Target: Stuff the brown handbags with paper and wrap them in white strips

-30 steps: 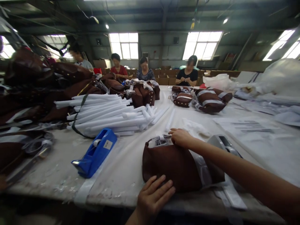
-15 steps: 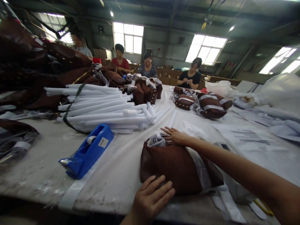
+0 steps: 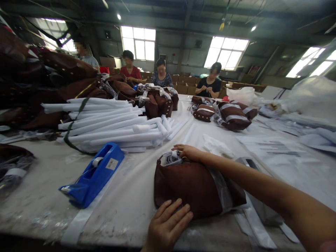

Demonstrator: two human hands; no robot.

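1. At the far left, a pile of brown bags [image 3: 73, 68] is stacked high, and a plastic-wrapped bag [image 3: 15, 171] is cut off by the picture's edge.
2. A bundle of white rolls [image 3: 112, 131] is laid across the table, circled by a dark strap [image 3: 68, 134]; the space behind the blue tape dispenser [image 3: 96, 173] is closed off by it.
3. Between the dispenser and the held bag, a bare stretch of white tabletop [image 3: 133, 185] is left, by which sideways room is given.
4. On the right, room is narrowed by a grey box-like object [image 3: 267, 210] and white strips [image 3: 258, 225], found just beside the bag and partly beneath the right forearm.
5. The left hand [image 3: 169, 224] is laid on the bag's near left corner, close to the table's front edge; its fingers are extended and slightly parted, pressed flat rather than wrapped around anything.
6. The brown bag [image 3: 186, 189] is placed on its side between both hands, its body stretched rightward under the right forearm.
7. The right hand [image 3: 187, 153] is set at the bag's far upper edge, its fingers over the plastic-wrapped handle [image 3: 169, 159]; whether they are closed on it cannot be told.
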